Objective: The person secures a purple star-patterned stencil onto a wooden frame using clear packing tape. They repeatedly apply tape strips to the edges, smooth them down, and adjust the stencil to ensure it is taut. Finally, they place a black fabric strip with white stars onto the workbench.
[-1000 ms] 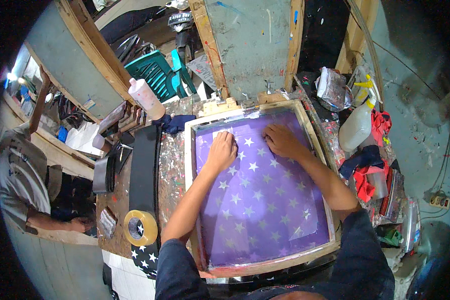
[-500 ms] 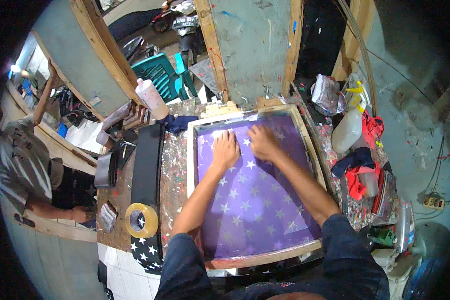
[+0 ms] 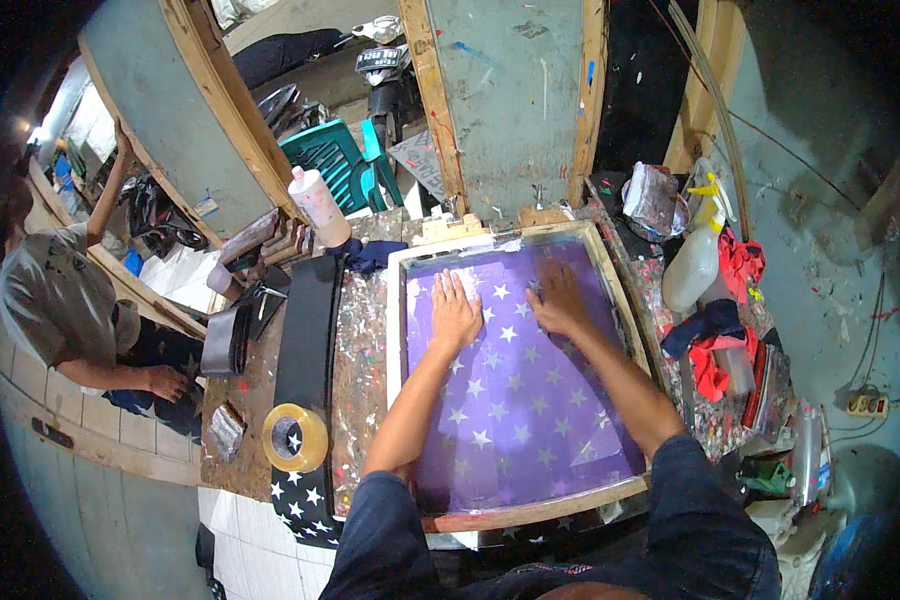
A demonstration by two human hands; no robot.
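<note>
The left hand (image 3: 456, 313) and right hand (image 3: 560, 303) press flat, fingers spread and gripping nothing, on the purple star-patterned mesh of the wooden-framed printing screen (image 3: 515, 400) (lying on the paint-spattered table (image 3: 362, 340)), probably to seat it evenly.

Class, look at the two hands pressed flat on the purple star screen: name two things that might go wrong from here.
1. Both the left hand and right hand lean on the mesh of the screen; uneven pressure might stretch or shift it, blurring the stars.
2. The bench beside the frame is spattered with paint, so a sleeve could pick some up and smear it on the mesh.
</note>
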